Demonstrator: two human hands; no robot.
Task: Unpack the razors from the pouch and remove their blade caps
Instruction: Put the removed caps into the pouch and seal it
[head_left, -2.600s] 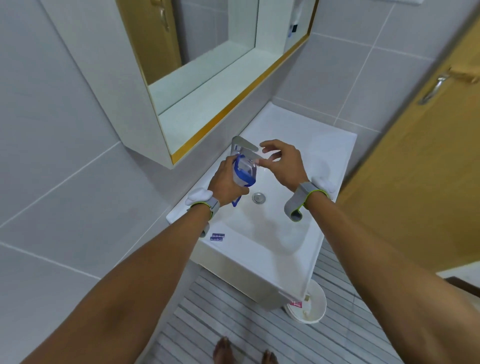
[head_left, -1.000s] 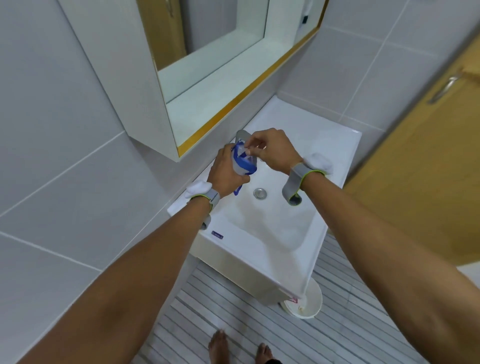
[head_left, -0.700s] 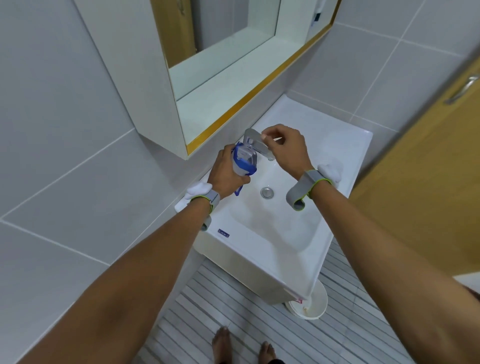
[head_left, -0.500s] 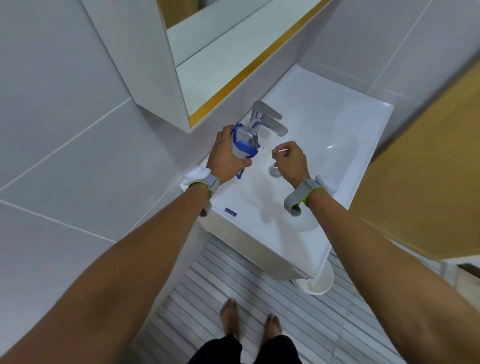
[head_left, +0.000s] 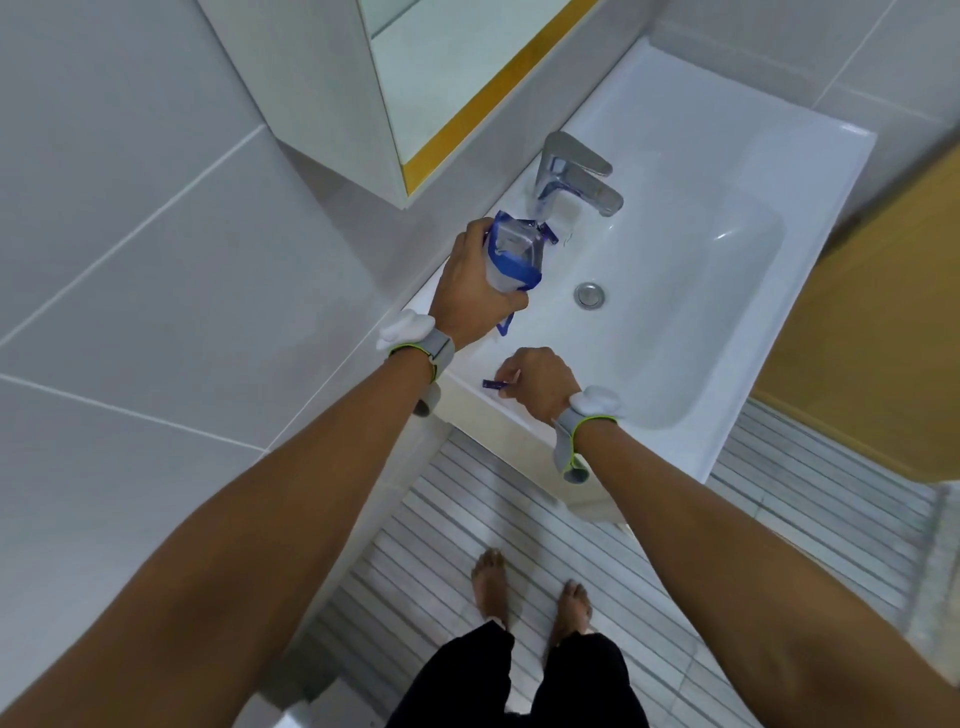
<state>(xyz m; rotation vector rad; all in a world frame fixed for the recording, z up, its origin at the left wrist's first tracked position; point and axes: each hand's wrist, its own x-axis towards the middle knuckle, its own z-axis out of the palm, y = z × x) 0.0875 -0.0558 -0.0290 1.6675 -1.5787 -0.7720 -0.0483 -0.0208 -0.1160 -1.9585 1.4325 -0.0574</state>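
Observation:
My left hand (head_left: 470, 291) grips a clear pouch with blue trim (head_left: 511, 254) above the sink's left rim, close to the tap. Blue razor parts (head_left: 549, 234) poke out of the pouch's top. My right hand (head_left: 540, 387) is low on the front-left rim of the white sink (head_left: 727, 332), its fingers pinched on a thin pale razor that barely shows. A small blue piece (head_left: 491, 384) lies on the rim right at those fingertips; whether they touch it I cannot tell.
A chrome tap (head_left: 574, 182) stands behind the pouch, and the drain (head_left: 589, 295) sits mid-basin. A mirror cabinet with a yellow edge (head_left: 467, 104) overhangs the sink. A wooden door (head_left: 883, 338) is at the right. My bare feet stand on striped floor tiles.
My right hand left the pouch with a thin razor and came down to the sink's front-left rim beside the blue piece. The view tilted downward. My left hand kept the pouch.

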